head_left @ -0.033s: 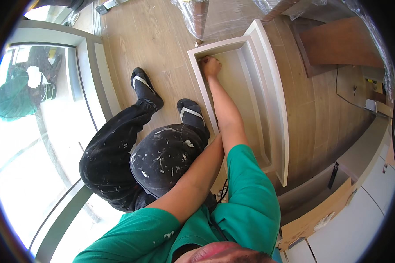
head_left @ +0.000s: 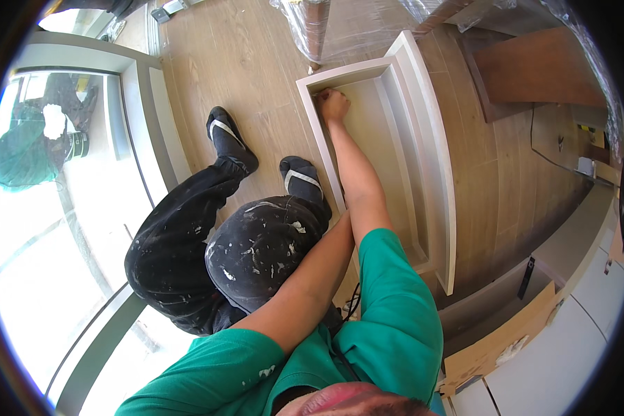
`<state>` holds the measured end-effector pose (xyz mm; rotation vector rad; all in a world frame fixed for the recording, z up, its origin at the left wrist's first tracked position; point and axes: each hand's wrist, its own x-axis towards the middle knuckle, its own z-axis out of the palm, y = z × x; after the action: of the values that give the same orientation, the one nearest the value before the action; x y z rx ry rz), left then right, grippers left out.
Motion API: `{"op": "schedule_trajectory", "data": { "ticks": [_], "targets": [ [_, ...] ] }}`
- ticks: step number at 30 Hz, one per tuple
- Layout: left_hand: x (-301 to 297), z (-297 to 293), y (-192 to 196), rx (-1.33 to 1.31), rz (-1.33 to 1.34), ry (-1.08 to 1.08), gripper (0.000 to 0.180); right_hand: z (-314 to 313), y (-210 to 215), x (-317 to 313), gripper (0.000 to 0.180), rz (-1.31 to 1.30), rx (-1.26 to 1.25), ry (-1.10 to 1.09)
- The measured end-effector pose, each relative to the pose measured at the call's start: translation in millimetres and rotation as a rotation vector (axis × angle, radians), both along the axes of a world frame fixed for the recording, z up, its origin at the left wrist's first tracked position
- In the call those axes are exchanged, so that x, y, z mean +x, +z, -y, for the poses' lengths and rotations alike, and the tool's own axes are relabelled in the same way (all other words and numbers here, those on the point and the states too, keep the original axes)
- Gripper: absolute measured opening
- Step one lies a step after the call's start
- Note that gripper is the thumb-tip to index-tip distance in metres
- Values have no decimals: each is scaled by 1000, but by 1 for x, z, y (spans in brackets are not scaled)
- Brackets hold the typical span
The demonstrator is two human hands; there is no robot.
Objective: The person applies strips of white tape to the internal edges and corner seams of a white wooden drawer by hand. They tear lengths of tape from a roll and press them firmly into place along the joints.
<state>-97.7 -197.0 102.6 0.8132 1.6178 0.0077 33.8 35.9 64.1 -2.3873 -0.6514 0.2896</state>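
A long, pale beige drawer lies on the wood floor in front of me and to the right, its hollow side up. Its taller panel stands along the right side. My right hand reaches into the far left corner, closed against the inner face of the left wall. Whatever its curled fingers hold, if anything, is hidden. My left forearm crosses in front of my body and disappears behind the right arm near the drawer's left wall, so my left hand is out of sight.
Furniture legs wrapped in clear plastic stand beyond the drawer. A brown wooden panel is at the far right, with a cable nearby. Cardboard lies at lower right. A glazed door frame runs along the left.
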Motion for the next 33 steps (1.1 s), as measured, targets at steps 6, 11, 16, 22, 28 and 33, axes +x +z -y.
{"op": "schedule_trajectory", "data": {
  "ticks": [6,11,16,22,28,33],
  "targets": [
    [0,1,2,4,-4,-6,50,-1,2,1,14,-21,-2,2],
    [1,3,6,5,-5,-15,50,-2,-5,5,23,2,-32,-9],
    [1,3,8,10,-11,-17,50,-3,-4,3,29,-2,-31,-11],
    [1,4,10,13,-15,-25,50,-3,1,4,31,-8,-45,-17],
    [-1,4,12,17,-18,-22,51,-7,10,2,28,-9,-153,-62],
    [-3,8,14,12,-22,-13,51,-9,16,9,26,-81,-236,-53]
  ]
}}
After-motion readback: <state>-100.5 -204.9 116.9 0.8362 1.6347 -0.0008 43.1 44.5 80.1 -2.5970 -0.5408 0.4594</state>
